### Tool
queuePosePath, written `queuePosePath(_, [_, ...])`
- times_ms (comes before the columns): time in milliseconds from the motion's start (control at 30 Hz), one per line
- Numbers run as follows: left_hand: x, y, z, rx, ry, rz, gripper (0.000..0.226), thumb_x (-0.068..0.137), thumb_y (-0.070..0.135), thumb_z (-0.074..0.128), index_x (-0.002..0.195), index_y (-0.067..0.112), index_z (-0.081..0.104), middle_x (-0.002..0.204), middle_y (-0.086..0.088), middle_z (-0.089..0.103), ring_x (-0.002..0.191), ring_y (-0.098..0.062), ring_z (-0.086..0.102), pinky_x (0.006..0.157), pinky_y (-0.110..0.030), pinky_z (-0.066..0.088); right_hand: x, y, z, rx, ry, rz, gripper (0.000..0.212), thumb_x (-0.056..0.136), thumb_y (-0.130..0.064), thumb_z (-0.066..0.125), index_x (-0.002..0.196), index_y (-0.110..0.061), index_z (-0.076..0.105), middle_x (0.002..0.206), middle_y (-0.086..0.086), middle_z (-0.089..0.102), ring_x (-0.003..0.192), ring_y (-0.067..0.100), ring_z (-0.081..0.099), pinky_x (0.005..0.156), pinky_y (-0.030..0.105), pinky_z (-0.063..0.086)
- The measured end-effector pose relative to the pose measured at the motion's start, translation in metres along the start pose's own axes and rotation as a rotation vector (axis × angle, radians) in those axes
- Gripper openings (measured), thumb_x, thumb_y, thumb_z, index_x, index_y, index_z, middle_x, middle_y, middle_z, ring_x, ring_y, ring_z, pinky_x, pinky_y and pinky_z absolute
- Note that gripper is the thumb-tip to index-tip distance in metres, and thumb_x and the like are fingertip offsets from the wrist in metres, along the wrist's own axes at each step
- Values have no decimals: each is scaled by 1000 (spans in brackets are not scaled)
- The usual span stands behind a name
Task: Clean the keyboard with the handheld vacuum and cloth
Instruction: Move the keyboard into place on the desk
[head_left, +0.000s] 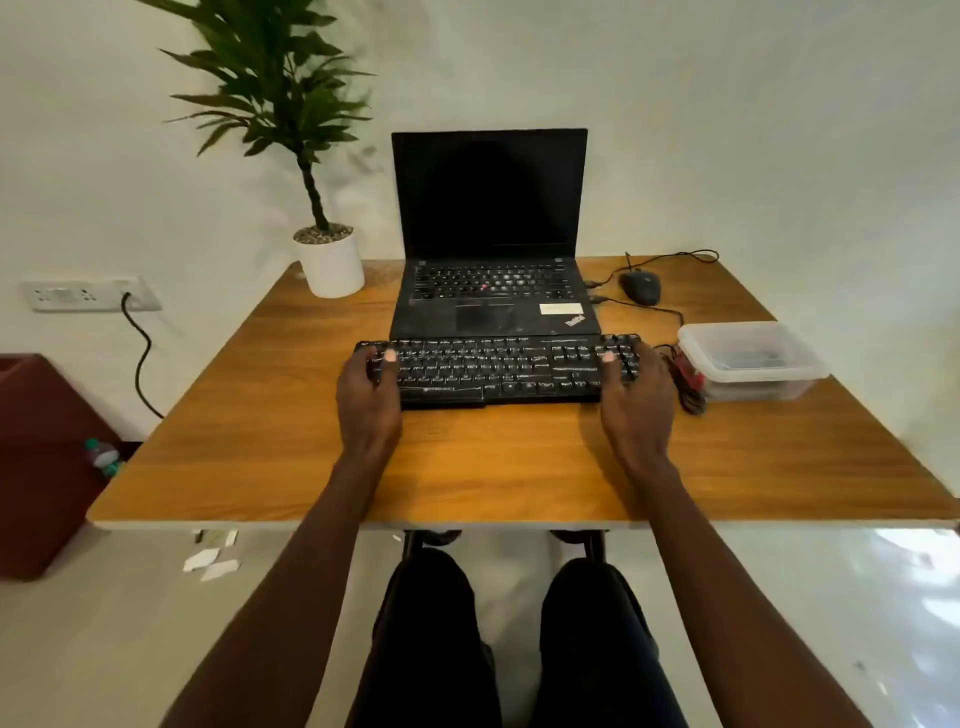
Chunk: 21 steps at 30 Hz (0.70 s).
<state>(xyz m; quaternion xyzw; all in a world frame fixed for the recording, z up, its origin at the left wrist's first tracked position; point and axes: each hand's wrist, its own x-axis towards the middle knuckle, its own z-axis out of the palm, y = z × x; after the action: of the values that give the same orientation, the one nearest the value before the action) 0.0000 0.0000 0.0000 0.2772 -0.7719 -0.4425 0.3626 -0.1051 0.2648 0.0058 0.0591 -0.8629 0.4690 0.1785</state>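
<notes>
Black keyboard (498, 370) flat on the wooden counter (260, 457), just in front of an open laptop (493, 234). Left hand (370, 395) gripping the keyboard's left end, thumb on the keys; right hand (635, 400) gripping its right end likewise. Lidded clear plastic box (750, 358) just right; mouse (641, 287) behind; potted plant (327, 260) far left.

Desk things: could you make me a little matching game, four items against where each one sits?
Things:
1. keyboard
2. mouse
3. plant pot
4. plastic box

Places:
A. far left corner
B. right edge, beside the keyboard
C. between both hands
D. right of the laptop

Pairs: 1-C, 2-D, 3-A, 4-B
</notes>
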Motion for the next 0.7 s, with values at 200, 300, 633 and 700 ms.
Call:
queuePosePath(200, [-3,-7,-14,30,102,-142,57,98,48,43,141,11,41,145,-11,42,133,-27,39,109,-46,36,-6,13,-6,39,26,151,58,94,-43,50,141,-9,42,141,12,47,130,28,43,108,46,37])
queuePosePath(300, [1,-13,-14,33,71,-237,68,95,55,40,148,14,31,149,-11,39,134,-30,40,108,-50,37,2,20,-5,68,37,203,61,92,-48,51,140,-10,41,140,11,49,128,28,46,106,47,40])
queuePosePath(633, [0,-11,-8,37,102,-227,49,98,47,45,133,13,45,105,-3,58,90,-22,56,74,-34,42,8,30,-4,83,-5,262,77,77,-65,46,136,-16,44,132,6,56,122,26,52,101,50,45])
queuePosePath(700, [1,-12,-10,20,123,-238,51,96,49,46,131,13,48,106,-4,61,92,-23,58,76,-38,47,8,30,-6,91,-7,275,70,82,-60,50,136,-16,44,132,6,56,121,25,52,100,51,45])
